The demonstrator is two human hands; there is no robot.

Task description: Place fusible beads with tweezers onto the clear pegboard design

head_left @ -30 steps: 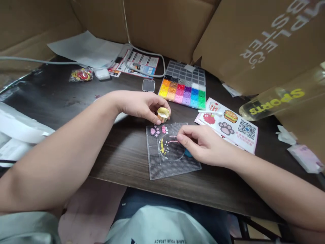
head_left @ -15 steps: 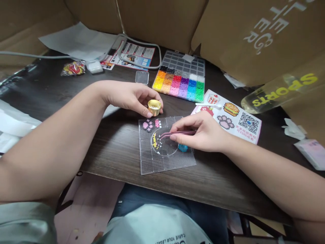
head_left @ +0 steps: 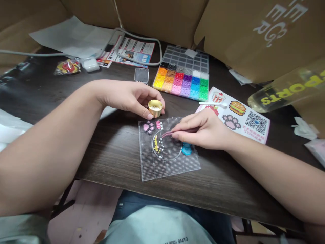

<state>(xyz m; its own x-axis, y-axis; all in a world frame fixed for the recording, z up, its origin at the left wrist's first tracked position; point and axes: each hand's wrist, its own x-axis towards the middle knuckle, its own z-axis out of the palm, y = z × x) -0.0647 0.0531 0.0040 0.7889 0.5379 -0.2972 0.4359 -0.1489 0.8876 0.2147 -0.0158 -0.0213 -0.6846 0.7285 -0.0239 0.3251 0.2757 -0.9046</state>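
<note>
My left hand (head_left: 137, 98) is closed around a small gold cup (head_left: 155, 108) with pale beads in it, held beyond the far edge of the pegboard. In my right hand (head_left: 203, 128) are pink tweezers (head_left: 169, 133), pinched between thumb and fingers, their bent tips over the board. The clear square pegboard (head_left: 172, 167) lies on the table. On it are a pink bead paw (head_left: 148, 127), a pink and white bead piece (head_left: 159, 125), and a clear ring outline with yellow beads (head_left: 155, 145) and scattered white beads. A blue bead shape (head_left: 187, 149) is partly under my right hand.
A divided box of coloured beads (head_left: 181, 83) stands at the back. A pattern sheet (head_left: 243, 118) with a white scoop (head_left: 213, 104) lies to the right, near a clear bottle (head_left: 286, 91). Further left are a small clear case (head_left: 141, 75), a cable (head_left: 161, 51) and a wrapped packet (head_left: 68, 66).
The tweezer tips have shifted slightly right and up relative to the bead pattern. My left hand keeps the gold cup in nearly the same place. The camera view has shifted a little.
</note>
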